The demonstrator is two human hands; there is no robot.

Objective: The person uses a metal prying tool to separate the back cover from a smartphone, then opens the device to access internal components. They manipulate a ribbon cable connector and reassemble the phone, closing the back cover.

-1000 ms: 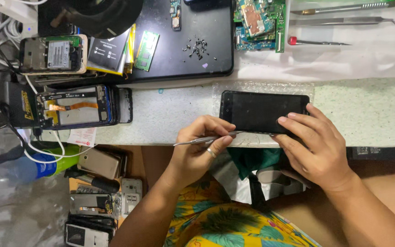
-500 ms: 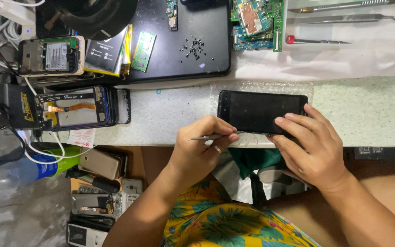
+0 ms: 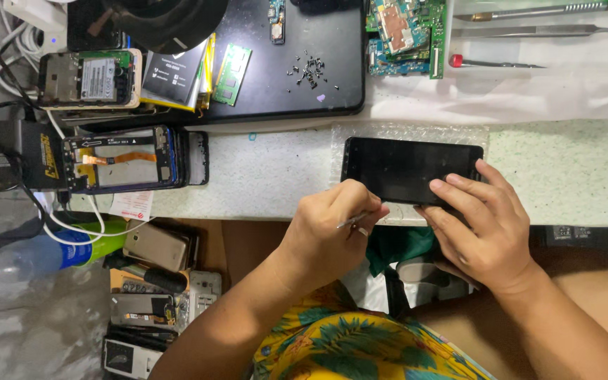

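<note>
Lying flat at the counter's near edge on a bubble-wrap sheet point(image 3: 409, 132): black phone point(image 3: 406, 169). Pressed on its near right corner, right hand point(image 3: 483, 225), fingers spread flat, grasping nothing. Pinched shut around thin metal tweezers point(image 3: 352, 220) just beside the phone's near left corner: left hand point(image 3: 332, 229).

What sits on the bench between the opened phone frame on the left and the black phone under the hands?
Head view: only bare speckled benchtop between the opened phone frame and the black phone.
</note>
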